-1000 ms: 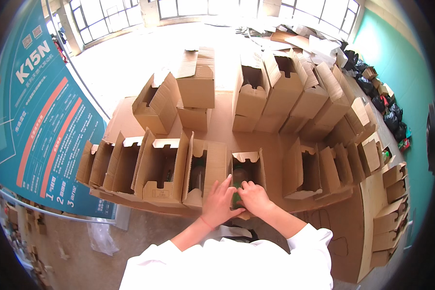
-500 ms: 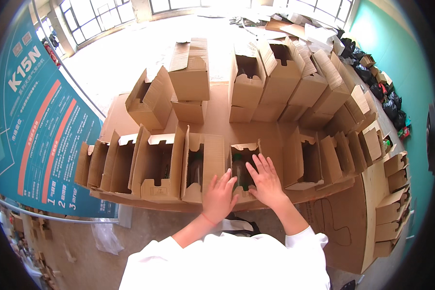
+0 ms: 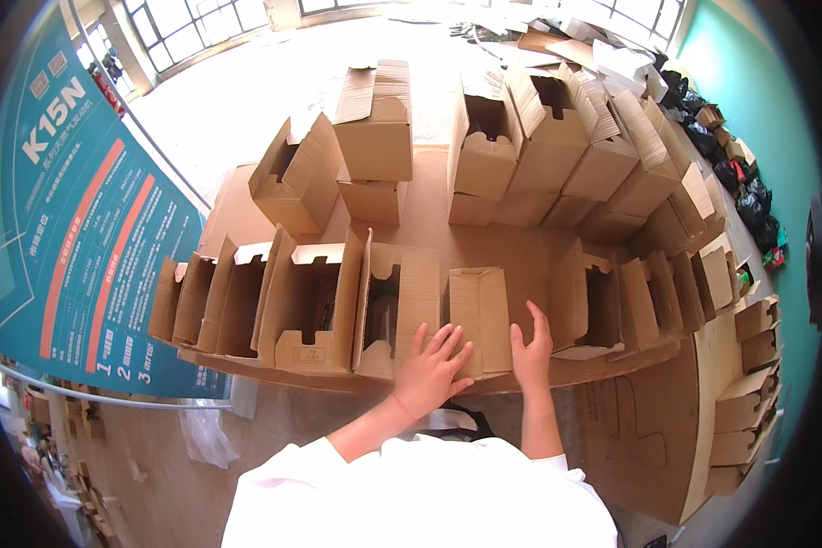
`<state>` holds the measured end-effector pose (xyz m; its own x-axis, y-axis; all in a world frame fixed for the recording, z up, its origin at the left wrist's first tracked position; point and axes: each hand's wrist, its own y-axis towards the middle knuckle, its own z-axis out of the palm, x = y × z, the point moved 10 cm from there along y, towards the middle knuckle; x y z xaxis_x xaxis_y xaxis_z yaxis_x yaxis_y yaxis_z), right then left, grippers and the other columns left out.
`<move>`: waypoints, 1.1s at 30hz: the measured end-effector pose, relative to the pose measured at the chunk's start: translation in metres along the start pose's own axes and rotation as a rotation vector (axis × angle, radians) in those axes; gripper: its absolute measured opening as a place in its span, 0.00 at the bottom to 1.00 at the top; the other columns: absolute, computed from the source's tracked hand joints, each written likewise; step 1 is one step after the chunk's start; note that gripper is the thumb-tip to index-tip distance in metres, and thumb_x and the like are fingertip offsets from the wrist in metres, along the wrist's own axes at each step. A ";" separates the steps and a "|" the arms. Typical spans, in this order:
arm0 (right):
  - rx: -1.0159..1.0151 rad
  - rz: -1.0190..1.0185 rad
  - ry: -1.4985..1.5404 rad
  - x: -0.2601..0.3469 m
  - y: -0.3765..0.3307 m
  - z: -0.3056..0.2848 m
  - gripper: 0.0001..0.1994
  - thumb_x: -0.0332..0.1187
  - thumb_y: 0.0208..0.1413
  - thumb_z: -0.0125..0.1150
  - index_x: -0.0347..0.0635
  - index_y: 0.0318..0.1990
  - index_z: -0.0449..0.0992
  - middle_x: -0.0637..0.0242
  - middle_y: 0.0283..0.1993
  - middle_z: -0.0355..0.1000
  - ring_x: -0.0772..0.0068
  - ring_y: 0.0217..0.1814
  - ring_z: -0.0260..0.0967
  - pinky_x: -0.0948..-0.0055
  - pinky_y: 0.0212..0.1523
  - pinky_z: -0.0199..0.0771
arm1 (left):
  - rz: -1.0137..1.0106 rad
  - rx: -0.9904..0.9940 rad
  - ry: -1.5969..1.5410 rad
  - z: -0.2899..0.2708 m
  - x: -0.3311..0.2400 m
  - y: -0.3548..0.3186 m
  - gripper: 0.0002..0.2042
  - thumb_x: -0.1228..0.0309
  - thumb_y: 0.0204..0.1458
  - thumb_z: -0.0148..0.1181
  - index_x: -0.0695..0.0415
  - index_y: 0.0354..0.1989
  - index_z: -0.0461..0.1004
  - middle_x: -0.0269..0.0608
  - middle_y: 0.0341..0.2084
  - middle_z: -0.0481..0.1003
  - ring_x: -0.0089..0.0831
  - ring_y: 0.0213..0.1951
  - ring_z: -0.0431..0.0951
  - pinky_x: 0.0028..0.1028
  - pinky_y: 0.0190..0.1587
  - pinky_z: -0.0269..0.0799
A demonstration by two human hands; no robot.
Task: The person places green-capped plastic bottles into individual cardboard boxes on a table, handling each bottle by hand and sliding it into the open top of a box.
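In the head view, the only one supplied, a closed carton (image 3: 478, 310) is found in the near row, between the two hands. A change is noted: half a second ago this carton stood with its top open and a bottle showing inside; now the flaps are folded over and the contents are hidden. The top is therefore judged covered, though whether the flaps are tucked in cannot be told. The left hand (image 3: 432, 365) is laid with fingers spread over the carton's near left corner, with no grip taken. The right hand (image 3: 532, 352) is held just beside the carton's right side, fingers extended and nothing grasped; whether the thumb is in contact cannot be told. Just to the left, an open carton (image 3: 417, 288) is seen with a clear bottle (image 3: 384, 315) inside. To the right, well apart, another open-topped carton (image 3: 571, 292) is noted. A far row of cartons (image 3: 484, 169) is set out on the cardboard-covered surface (image 3: 426, 196). As to writing, a teal banner (image 3: 27, 219) at the left is printed in white, with orange bands; a small printed mark (image 3: 310, 353) is carried on one near carton face. No print is observed on the closed carton's visible top.
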<state>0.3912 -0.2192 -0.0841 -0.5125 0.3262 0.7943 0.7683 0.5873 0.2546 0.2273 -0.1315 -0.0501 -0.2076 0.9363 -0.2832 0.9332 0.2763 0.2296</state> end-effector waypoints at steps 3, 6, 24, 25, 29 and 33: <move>0.264 0.395 0.491 -0.072 -0.015 0.042 0.25 0.36 0.61 0.54 0.39 0.64 0.61 0.59 0.64 0.64 0.69 0.65 0.61 0.70 0.63 0.61 | 0.001 0.004 -0.057 -0.002 0.000 0.002 0.29 0.53 0.48 0.64 0.53 0.57 0.71 0.47 0.60 0.65 0.39 0.64 0.62 0.49 0.68 0.46; 0.543 0.622 0.877 -0.059 -0.030 0.077 0.29 0.44 0.64 0.49 0.39 0.68 0.57 0.64 0.67 0.60 0.71 0.68 0.57 0.71 0.64 0.58 | -0.025 -0.039 -0.129 -0.008 0.003 0.004 0.28 0.54 0.47 0.65 0.53 0.56 0.71 0.47 0.60 0.66 0.40 0.64 0.62 0.49 0.68 0.46; -0.060 0.142 -0.762 -0.012 0.033 -0.096 0.07 0.32 0.49 0.61 0.36 0.30 0.74 0.51 0.25 0.75 0.51 0.32 0.75 0.55 0.42 0.72 | 0.022 -0.038 -0.042 -0.008 -0.012 0.007 0.24 0.56 0.50 0.63 0.55 0.54 0.73 0.44 0.55 0.72 0.41 0.61 0.66 0.45 0.68 0.47; -0.059 0.082 -0.759 -0.007 0.033 -0.086 0.06 0.31 0.49 0.60 0.38 0.26 0.74 0.53 0.21 0.74 0.51 0.27 0.75 0.55 0.38 0.74 | -0.021 -0.045 -0.033 -0.008 -0.011 0.011 0.25 0.56 0.50 0.63 0.56 0.54 0.73 0.44 0.54 0.73 0.41 0.60 0.67 0.44 0.67 0.49; 0.189 -0.048 -0.537 0.033 0.013 -0.030 0.06 0.30 0.48 0.60 0.39 0.25 0.72 0.50 0.22 0.73 0.44 0.27 0.74 0.49 0.32 0.74 | -0.213 -0.121 -0.282 0.004 -0.019 0.036 0.31 0.55 0.51 0.61 0.61 0.59 0.67 0.51 0.50 0.74 0.46 0.56 0.70 0.40 0.63 0.57; 0.316 -0.307 -0.259 0.061 0.003 -0.043 0.09 0.33 0.49 0.63 0.38 0.35 0.77 0.54 0.33 0.76 0.51 0.39 0.75 0.56 0.42 0.75 | -0.263 -0.251 -0.352 0.028 -0.030 0.056 0.31 0.62 0.54 0.57 0.60 0.66 0.59 0.54 0.54 0.70 0.48 0.58 0.68 0.42 0.63 0.56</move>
<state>0.3785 -0.2295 -0.0113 -0.8054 0.2532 0.5360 0.4345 0.8672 0.2434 0.2942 -0.1501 -0.0549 -0.2748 0.7100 -0.6484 0.7542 0.5774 0.3126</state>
